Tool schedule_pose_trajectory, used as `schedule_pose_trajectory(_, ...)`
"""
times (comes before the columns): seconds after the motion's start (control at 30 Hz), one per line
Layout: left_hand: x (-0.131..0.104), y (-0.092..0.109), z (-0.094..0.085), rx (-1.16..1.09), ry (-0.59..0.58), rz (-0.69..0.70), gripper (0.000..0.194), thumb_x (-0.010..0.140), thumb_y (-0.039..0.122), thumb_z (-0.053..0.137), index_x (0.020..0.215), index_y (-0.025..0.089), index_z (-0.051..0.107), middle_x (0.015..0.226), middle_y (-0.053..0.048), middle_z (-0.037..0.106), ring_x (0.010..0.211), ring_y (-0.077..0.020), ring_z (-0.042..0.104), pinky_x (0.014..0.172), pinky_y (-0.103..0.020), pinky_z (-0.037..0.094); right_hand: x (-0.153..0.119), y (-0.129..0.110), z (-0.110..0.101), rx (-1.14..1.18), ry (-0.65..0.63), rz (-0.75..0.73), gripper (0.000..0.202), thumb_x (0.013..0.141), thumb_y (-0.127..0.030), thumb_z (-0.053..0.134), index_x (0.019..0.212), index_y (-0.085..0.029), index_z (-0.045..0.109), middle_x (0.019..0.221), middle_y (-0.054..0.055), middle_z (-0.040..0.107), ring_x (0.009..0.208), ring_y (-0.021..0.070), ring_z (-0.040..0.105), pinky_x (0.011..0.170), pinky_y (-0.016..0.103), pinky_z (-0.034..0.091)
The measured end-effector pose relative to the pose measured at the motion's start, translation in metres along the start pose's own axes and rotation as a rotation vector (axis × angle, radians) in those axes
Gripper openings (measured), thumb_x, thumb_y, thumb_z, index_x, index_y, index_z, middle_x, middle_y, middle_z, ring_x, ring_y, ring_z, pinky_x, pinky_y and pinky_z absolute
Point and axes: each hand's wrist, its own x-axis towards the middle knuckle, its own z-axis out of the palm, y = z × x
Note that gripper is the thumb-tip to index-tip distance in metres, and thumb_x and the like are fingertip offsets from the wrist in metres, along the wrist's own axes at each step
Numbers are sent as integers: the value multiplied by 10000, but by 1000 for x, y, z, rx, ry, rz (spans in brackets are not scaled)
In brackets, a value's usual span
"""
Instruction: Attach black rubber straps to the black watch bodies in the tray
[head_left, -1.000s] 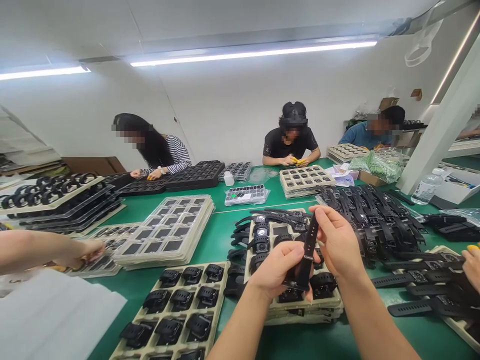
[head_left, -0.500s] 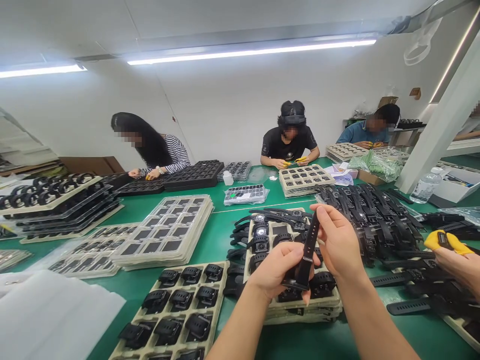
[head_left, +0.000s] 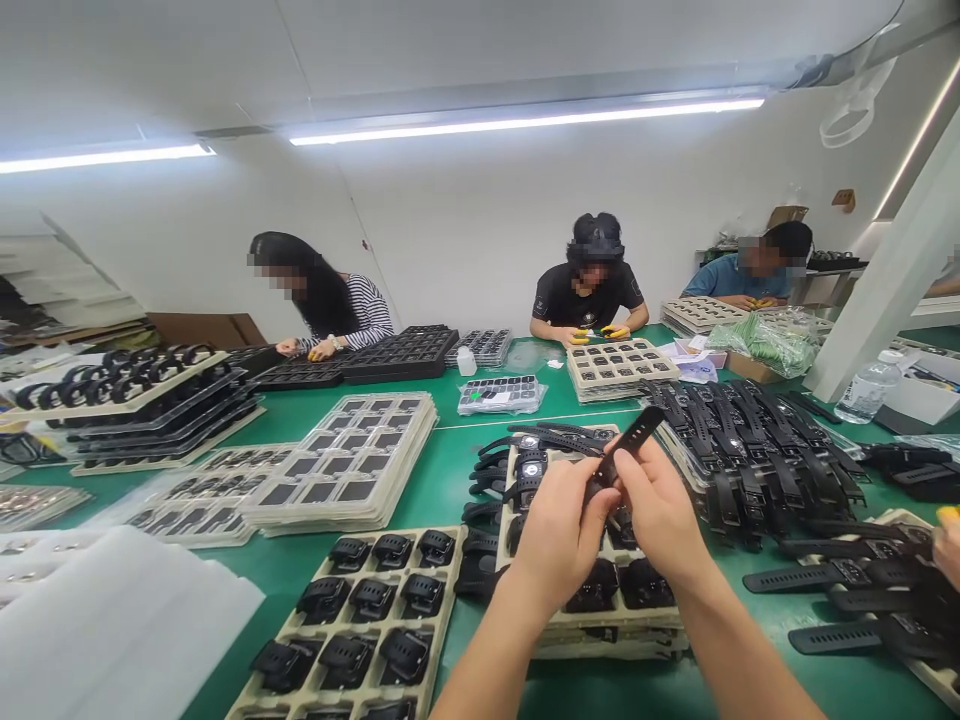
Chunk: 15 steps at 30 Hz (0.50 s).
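Observation:
A black smartwatch (head_left: 634, 440) is between my two hands, its perforated strap pointing up to the right. My left hand (head_left: 559, 520) closes on the watch's lower end, its thumb bent against it. My right hand (head_left: 652, 495) pinches the strap beside it. The watch case is largely hidden by my fingers. Below the hands sits a stack of beige trays (head_left: 600, 640) holding more watches, several with straps laid out flat. At the left, another beige tray (head_left: 442, 640) carries watches with their straps curled closed.
Trays of flat dark screens (head_left: 375, 480) stand left of centre. Watches with long straps (head_left: 739, 440) pile up at the right. A white foam sheet (head_left: 150, 610) covers the near left. Co-workers sit opposite; another person's hand (head_left: 949, 545) shows at the right edge.
The strap has swung from nearly upright to slanting right, and my hands have come closer together around the watch. The neighbouring hand at the right has moved mostly out of view.

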Motion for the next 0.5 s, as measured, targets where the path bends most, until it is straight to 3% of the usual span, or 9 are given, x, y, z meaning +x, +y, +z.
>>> schedule_pose_trajectory(0.1,-4,-1,3,-75,8,66,446,1010,172,492,1446,224,413,1252,-155,641,1070,-258,642,901,-397,527,1,3,4,167,108,82,257,872,-478,711,944,-236,665,685,-39,548,571,129,483,500,228,438)
schedule_pose_trajectory(0.17,-5,-2,3,-118,32,121,464,1012,135,471,1452,241,371,1233,-141,627,1043,-234,644,895,-381,528,2,2,6,248,149,131,282,819,-477,758,929,-233,669,656,-49,538,550,118,486,478,211,420)
schedule_pose_trajectory(0.3,-4,-3,3,-92,47,198,364,1005,113,469,1345,241,487,1011,-80,665,871,-205,606,778,-331,520,1,-3,10,328,170,184,302,757,-461,802,909,-235,671,625,-57,538,528,105,496,453,189,402)
schedule_pose_trajectory(0.5,-1,-2,5,-109,91,239,368,993,81,478,1319,244,532,965,-73,697,879,-207,594,770,-327,507,1,-4,10,293,166,138,312,771,-496,788,887,-230,671,603,-55,534,498,105,488,447,200,410)
